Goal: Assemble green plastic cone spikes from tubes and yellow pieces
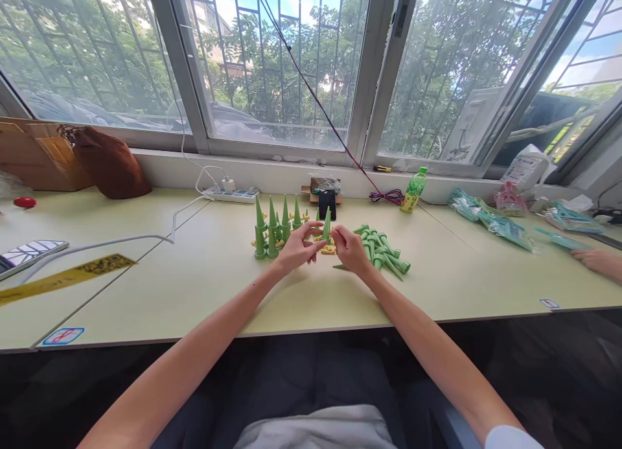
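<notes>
My left hand (302, 246) holds a green plastic watering spike (327, 223) upright, point up, between thumb and fingers. Pinched at the side of that spike, my right hand (348, 247) closes on a small yellow valve, mostly hidden by the fingertips. Below the hands lies a small pile of loose yellow valves (328, 249), partly covered. Left of my left hand, several green spikes with yellow valves fitted (272, 232) stand upright in rows. Beside my right hand lies a heap of loose green spikes (381, 248).
Behind the hands are a black phone (327, 205) and small box (324, 183). A drink bottle (413, 191), power strip (233, 194) and brown bag (109, 164) line the window side. Bagged teal packs (490, 219) lie right, near another person's hand (600, 261). A white cable (121, 243) crosses left.
</notes>
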Demonstrator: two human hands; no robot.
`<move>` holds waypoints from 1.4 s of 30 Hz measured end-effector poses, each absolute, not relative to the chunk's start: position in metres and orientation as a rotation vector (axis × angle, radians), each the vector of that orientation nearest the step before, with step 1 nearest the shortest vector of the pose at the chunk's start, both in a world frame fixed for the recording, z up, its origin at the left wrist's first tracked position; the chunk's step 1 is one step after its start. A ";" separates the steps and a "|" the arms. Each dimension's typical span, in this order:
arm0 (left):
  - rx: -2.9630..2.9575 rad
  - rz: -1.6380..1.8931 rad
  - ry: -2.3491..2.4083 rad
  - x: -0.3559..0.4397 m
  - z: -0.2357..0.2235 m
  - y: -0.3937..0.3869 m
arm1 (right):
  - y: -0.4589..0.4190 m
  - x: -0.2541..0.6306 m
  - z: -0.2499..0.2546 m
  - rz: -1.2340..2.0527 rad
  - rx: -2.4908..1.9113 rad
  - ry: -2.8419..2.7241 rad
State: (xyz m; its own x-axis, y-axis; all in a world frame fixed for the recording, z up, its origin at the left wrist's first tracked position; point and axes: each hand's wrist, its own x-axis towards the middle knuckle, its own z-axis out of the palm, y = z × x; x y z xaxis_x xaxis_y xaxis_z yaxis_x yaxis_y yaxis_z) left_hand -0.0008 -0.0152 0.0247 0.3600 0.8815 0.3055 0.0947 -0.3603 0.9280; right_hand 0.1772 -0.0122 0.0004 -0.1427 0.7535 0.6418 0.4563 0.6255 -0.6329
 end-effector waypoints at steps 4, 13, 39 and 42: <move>1.795 1.092 0.885 -0.002 0.021 -0.012 | -0.011 0.178 0.000 0.330 -1.000 -1.782; 1.884 1.171 0.873 -0.003 0.015 -0.005 | -0.014 0.177 0.002 0.316 -1.023 -1.786; 1.946 1.195 0.915 0.004 0.020 -0.013 | -0.014 0.174 0.002 0.469 -1.060 -1.753; 1.939 1.196 0.917 0.004 0.019 -0.012 | -0.014 0.174 0.002 0.452 -1.058 -1.777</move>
State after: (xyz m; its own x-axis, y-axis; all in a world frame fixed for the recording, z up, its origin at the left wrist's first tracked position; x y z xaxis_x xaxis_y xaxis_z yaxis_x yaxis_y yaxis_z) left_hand 0.0045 -0.0118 0.0191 0.3321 0.8314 0.4454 0.2147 -0.5265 0.8226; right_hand 0.1739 -0.0138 0.0022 -0.1399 0.8198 0.5553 0.4545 0.5514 -0.6995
